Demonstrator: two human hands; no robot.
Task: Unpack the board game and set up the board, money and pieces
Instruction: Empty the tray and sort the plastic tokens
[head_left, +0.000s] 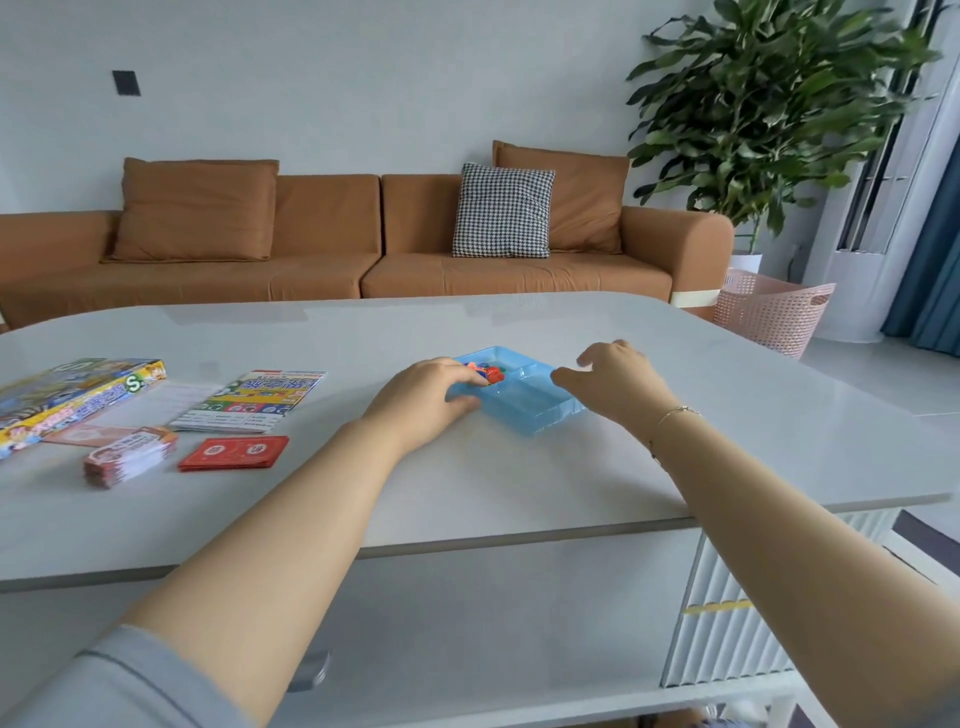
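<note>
A blue tray (524, 402) sits on the counter (519, 483) between the hands, small red pieces (491, 375) in its far-left compartment. The left hand (423, 402) reaches into those pieces, whether pinching one I cannot tell; the right hand (615, 382) hovers relaxed over the tray's right edge, holding nothing. Left of the left hand lie the folded board (260, 397), red cards (234, 453), a money stack (130, 457) and the box (67, 397).

A shallow blue plastic tray (524, 408) holds small red and blue pieces (491, 374) in its far-left compartment. The folded board (254, 397), box (67, 397) and card stacks (234, 453) lie left.
</note>
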